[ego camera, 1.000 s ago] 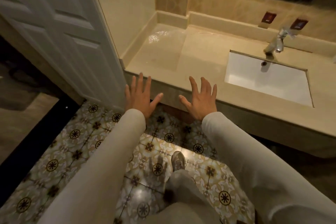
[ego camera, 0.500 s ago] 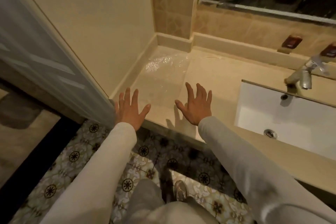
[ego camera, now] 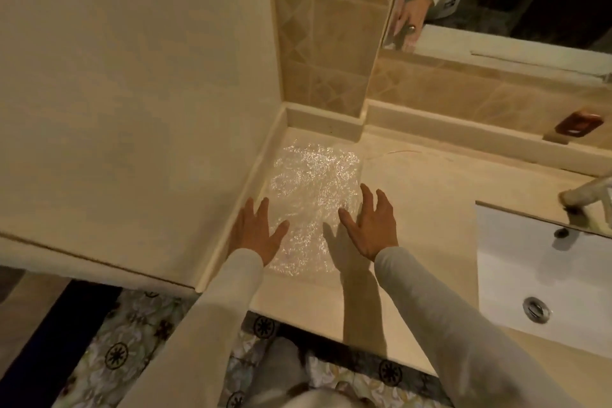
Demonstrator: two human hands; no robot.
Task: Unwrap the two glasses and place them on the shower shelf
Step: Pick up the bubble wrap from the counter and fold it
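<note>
The left hand (ego camera: 255, 235) and right hand (ego camera: 371, 228) spread flat, gripping nothing; crinkled clear wrap (ego camera: 311, 189) lay on the counter (ego camera: 424, 195) left of the sink (ego camera: 543, 268), right hand at its sink-side edge, left hand opposite; glasses couldn't be made out.

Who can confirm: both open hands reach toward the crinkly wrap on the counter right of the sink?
No: the head view shows the wrap on the counter left of the sink; the open left hand and right hand reach toward it.
</note>
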